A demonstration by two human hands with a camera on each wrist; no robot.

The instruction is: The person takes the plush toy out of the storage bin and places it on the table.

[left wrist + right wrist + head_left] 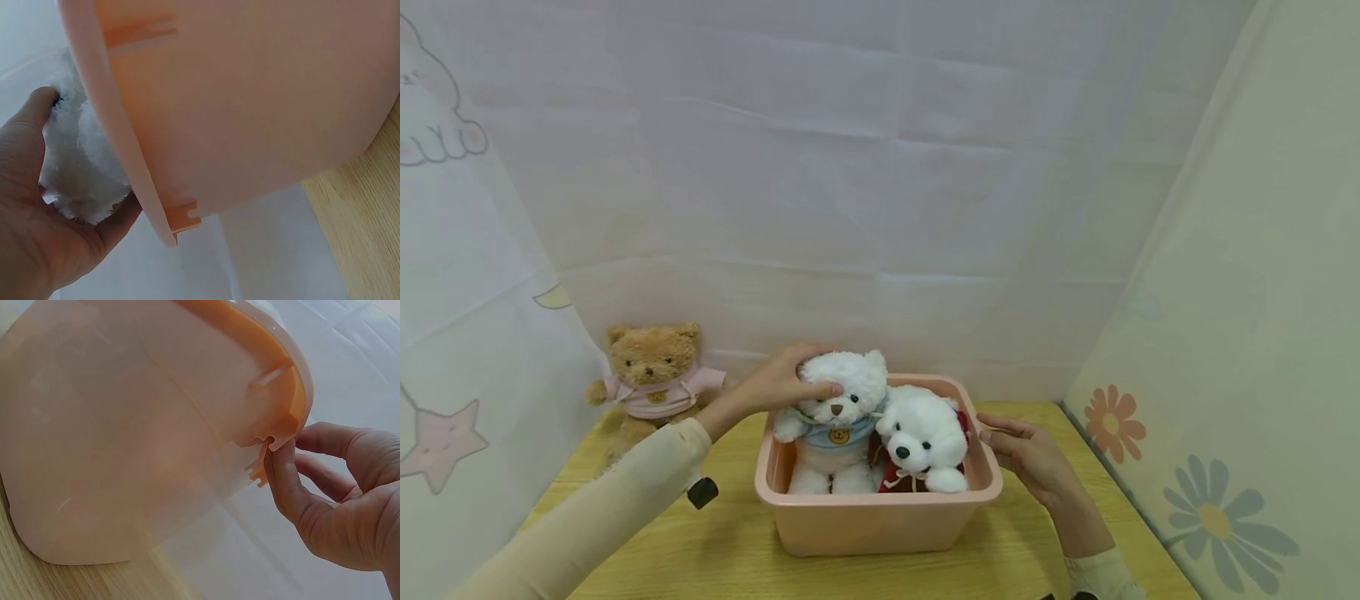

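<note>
A pink plastic bin (880, 500) stands in the middle of the wooden table (730, 542). Two white plush bears sit in it. The left white bear (842, 400) wears a light blue shirt, and my left hand (775, 385) grips its head from the left. In the left wrist view, my left hand (37, 194) is curled round the bear's white fur (81, 156) just beyond the bin's rim (125, 156). The right white bear (922, 437) wears red and leans on the bin's right side. My right hand (1026, 454) touches the right rim. In the right wrist view, the right hand's (337, 500) thumb presses under the bin's lip (294, 406) with relaxed fingers.
A brown plush bear (653, 375) in a pink shirt sits at the table's back left against the white cloth backdrop. A cloth with a star print hangs on the left. A flower-printed panel (1225, 500) closes the right side.
</note>
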